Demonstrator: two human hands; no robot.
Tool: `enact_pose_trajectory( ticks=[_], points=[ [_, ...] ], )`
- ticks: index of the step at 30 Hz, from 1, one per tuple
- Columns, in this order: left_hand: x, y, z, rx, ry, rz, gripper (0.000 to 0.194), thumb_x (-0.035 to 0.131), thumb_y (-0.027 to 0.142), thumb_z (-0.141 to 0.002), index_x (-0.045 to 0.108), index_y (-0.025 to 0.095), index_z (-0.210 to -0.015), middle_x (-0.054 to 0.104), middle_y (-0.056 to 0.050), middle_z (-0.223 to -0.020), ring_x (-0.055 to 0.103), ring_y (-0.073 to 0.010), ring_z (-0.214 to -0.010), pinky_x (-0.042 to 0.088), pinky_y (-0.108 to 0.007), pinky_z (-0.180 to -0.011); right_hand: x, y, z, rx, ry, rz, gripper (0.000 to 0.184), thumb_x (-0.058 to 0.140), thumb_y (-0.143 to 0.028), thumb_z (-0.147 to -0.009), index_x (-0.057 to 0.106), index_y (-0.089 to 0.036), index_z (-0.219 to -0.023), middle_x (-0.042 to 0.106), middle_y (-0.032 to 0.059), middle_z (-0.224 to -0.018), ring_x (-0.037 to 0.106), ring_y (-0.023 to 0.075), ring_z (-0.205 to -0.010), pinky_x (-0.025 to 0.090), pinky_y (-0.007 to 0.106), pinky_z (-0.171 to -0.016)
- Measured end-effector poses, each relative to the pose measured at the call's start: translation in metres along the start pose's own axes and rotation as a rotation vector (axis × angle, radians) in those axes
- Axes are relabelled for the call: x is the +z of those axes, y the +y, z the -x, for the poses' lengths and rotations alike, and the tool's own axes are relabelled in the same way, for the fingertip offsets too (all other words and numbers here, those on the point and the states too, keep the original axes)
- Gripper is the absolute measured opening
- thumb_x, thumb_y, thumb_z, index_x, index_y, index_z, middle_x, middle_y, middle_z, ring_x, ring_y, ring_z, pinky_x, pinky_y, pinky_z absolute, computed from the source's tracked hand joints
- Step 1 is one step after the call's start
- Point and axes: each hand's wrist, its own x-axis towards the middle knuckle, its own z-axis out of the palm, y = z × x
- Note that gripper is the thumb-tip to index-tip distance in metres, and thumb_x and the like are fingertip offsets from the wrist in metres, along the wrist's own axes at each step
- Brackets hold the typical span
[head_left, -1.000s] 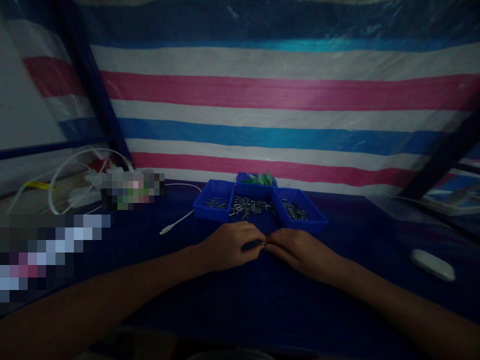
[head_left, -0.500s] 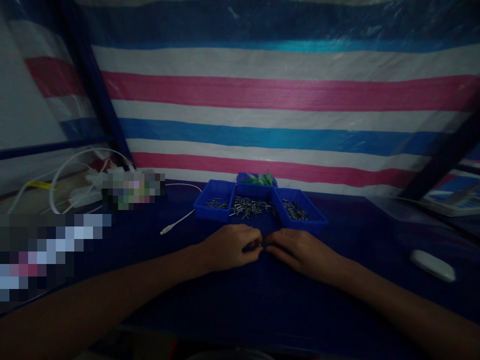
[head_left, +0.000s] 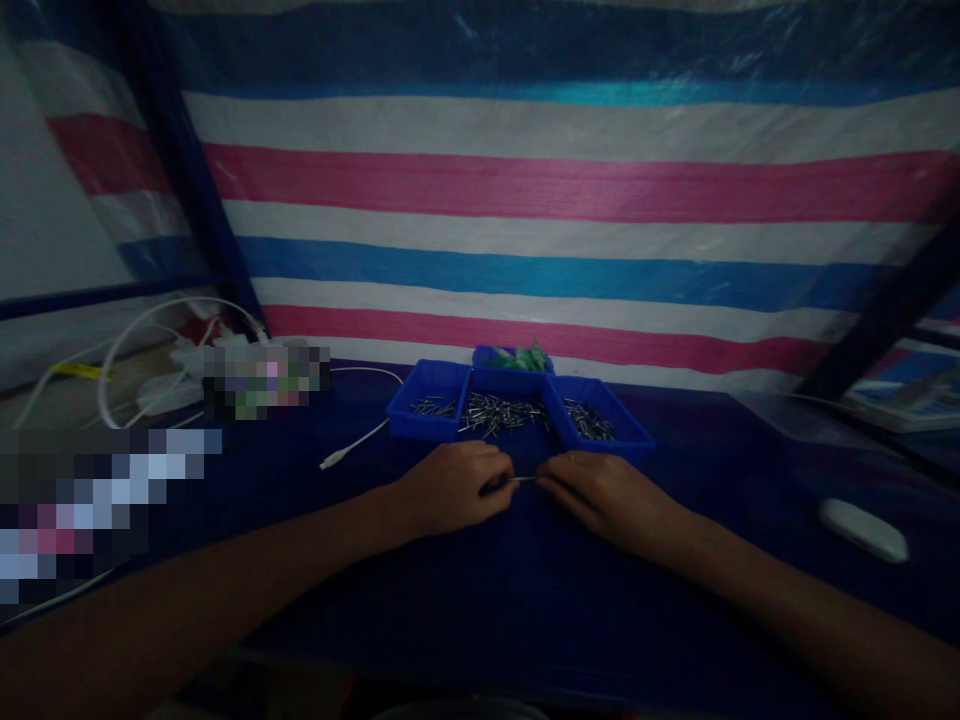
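Note:
A thin, light-coloured metal pin (head_left: 523, 479) spans the small gap between my two hands, low over the blue table. Closed in a pinch, my left hand (head_left: 469, 487) has thumb and fingertips on the pin's left end. The fingers of my right hand (head_left: 600, 492) are pressed together at its right end. Just beyond my hands lies a loose pile of similar metal pins (head_left: 501, 412). Blue bins flank the pile: the left bin (head_left: 424, 425) holds a few pins and the right bin (head_left: 636, 428) many more.
Behind the pile, a third blue bin (head_left: 487, 360) contains green-tinted bags. A white cable plug (head_left: 331, 460) lies on the table (head_left: 480, 600) to the left. To the right is a white oval case (head_left: 866, 530). Striped plastic sheeting (head_left: 555, 190) hangs behind the table.
The hands have drawn slightly apart and shifted up a little, so more of the thin pin shows between them. The bins and the pile look the same.

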Motion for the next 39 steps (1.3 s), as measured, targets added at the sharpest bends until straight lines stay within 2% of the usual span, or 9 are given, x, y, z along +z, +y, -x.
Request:
enact_pose_trajectory(
  ticks=[9,21,27,32,39],
  points=[
    [-0.0014,-0.0004,-0.0009,0.004,0.011,-0.064,0.011,0.047,0.02,-0.084,0.056,0.015,-0.08,0.058,0.0,-0.073,0.053,-0.0127,-0.071,0.04,-0.023,-0.065,0.0028,0.0025,-0.0007,0.017,-0.032,0.061,0.019,0.04,-0.023,-0.09,0.056,-0.016,-0.083,0.058,0.0032,-0.072,0.054,0.0139,-0.064,0.037,0.025,-0.058],
    [0.0013,-0.0055,0.0001,0.001,0.012,-0.084,0.005,0.05,0.018,-0.08,0.052,0.016,-0.077,0.057,0.002,-0.072,0.053,-0.012,-0.07,0.039,-0.023,-0.062,-0.0004,0.0008,-0.0008,0.026,0.021,0.025,0.016,0.044,-0.02,-0.088,0.059,-0.016,-0.088,0.061,0.0047,-0.077,0.057,0.0158,-0.071,0.042,0.027,-0.064],
    [0.0007,-0.0027,-0.0004,-0.005,-0.065,-0.108,0.004,0.051,0.019,-0.082,0.053,0.016,-0.08,0.058,0.001,-0.075,0.055,-0.0128,-0.072,0.04,-0.022,-0.063,-0.0026,-0.0021,0.0009,-0.041,0.094,-0.023,0.02,0.042,-0.023,-0.089,0.061,-0.015,-0.091,0.062,0.0059,-0.078,0.057,0.0157,-0.071,0.044,0.028,-0.066],
    [0.003,-0.0018,0.0009,0.01,-0.108,-0.12,0.006,0.05,0.021,-0.084,0.054,0.017,-0.083,0.059,0.001,-0.076,0.056,-0.0134,-0.072,0.041,-0.023,-0.063,-0.0029,-0.003,0.0011,-0.056,0.087,-0.028,0.022,0.04,-0.023,-0.09,0.061,-0.016,-0.093,0.062,0.0063,-0.08,0.057,0.0157,-0.073,0.044,0.028,-0.067],
    [0.0003,-0.0022,0.0009,-0.016,-0.071,-0.163,0.011,0.044,0.02,-0.086,0.053,0.016,-0.082,0.059,0.0,-0.076,0.055,-0.014,-0.072,0.041,-0.024,-0.062,0.0006,0.0026,-0.0009,0.015,0.014,0.052,0.018,0.042,-0.021,-0.09,0.059,-0.016,-0.087,0.06,0.0049,-0.075,0.056,0.0152,-0.067,0.041,0.026,-0.062]
  ],
)
